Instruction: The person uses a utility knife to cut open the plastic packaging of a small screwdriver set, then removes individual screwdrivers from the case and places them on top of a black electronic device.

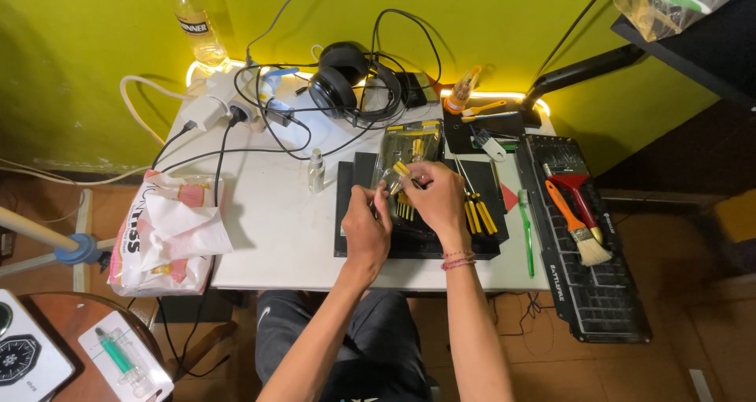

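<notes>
Yellow screwdriver point(400, 171) gripped by right hand point(435, 199) fingers; left hand point(365, 227) fingers pinched at tip, contents unclear. Other screwdrivers point(479, 213) laid out on mat point(425, 240), worktop point(276, 237) centre.

A white desk point(268, 244) stands against a yellow-green wall. At its back left corner lie a white power strip point(228, 103) with plugged cables and a clear plastic bottle point(197, 24). Black headphones point(346, 83) sit at the back edge, mid-desk. A small clear spray bottle point(316, 170) stands near the middle. A black mat point(354, 248) covers the front centre. A green toothbrush point(526, 233) lies by the right edge, where a black keyboard point(598, 292) overhangs. A crumpled white bag point(161, 233) hangs off the left edge.
</notes>
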